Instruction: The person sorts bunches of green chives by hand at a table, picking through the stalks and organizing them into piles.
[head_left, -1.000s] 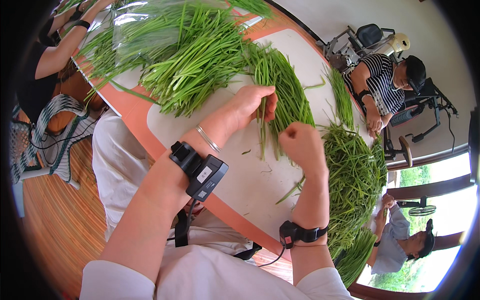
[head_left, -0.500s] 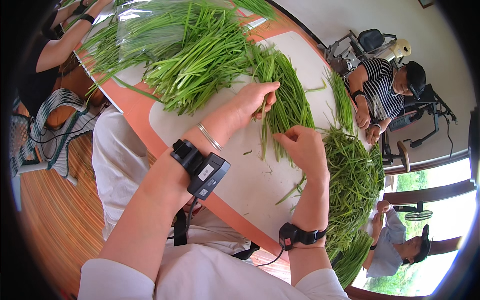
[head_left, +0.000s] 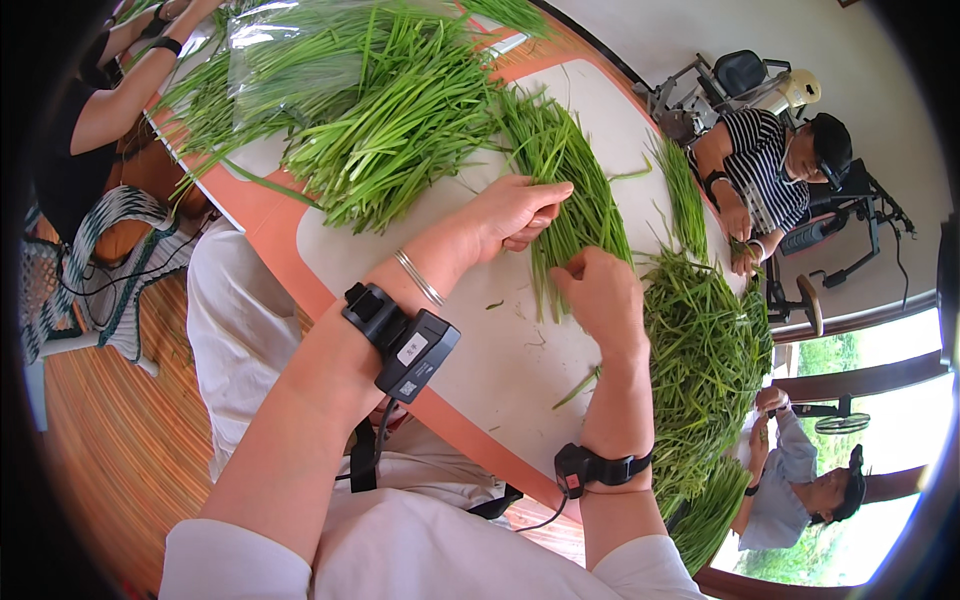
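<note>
My left hand (head_left: 515, 215) is closed on long, thin green stalks, its thumb lying across the loose bundle (head_left: 585, 190) on the white-topped table (head_left: 470, 350). Just below and to the right, my right hand (head_left: 605, 305) has curled fingertips among the lower ends of those stalks; what they pinch is hidden. A thicker heap of straight stalks (head_left: 380, 150) lies to the upper left, partly under a clear plastic bag (head_left: 290, 60). A tangled pile of leaves (head_left: 700, 380) sits beside my right forearm.
A co-worker in a striped top (head_left: 750, 160) works across the table, another in a light shirt (head_left: 785, 500) at the right, and a third person's arm (head_left: 120, 100) reaches in from the upper left. A woven chair (head_left: 120, 280), exercise equipment (head_left: 860, 230) and a fan (head_left: 840, 420) surround the table.
My left hand has shifted slightly right along the stalks and turned. My right hand's fingers have moved and curled again near the bundle's lower end.
</note>
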